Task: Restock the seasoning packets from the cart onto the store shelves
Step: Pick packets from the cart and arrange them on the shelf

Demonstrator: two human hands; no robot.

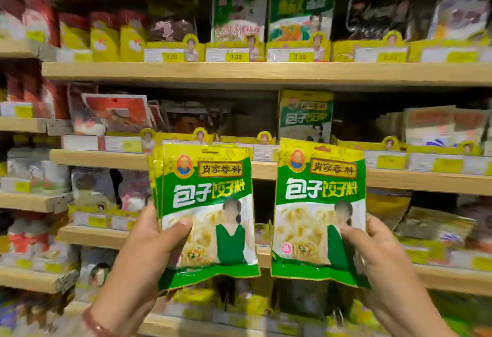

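Head view: left hand [149,240], right hand [378,251] grip packets [207,203]; shelves [266,71] blurred.

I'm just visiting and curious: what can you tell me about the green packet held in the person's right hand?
The packet is a flat, glossy plastic pouch, green and yellow, with large white and yellow Chinese characters, a round portrait logo near the top and a picture of dumplings below. It is held upright, facing the camera, in front of the wooden shelves. The right hand grips its lower right edge, thumb on the front.

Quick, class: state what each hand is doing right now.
Left hand: grips a stack of green packets.
Right hand: grips one green packet.
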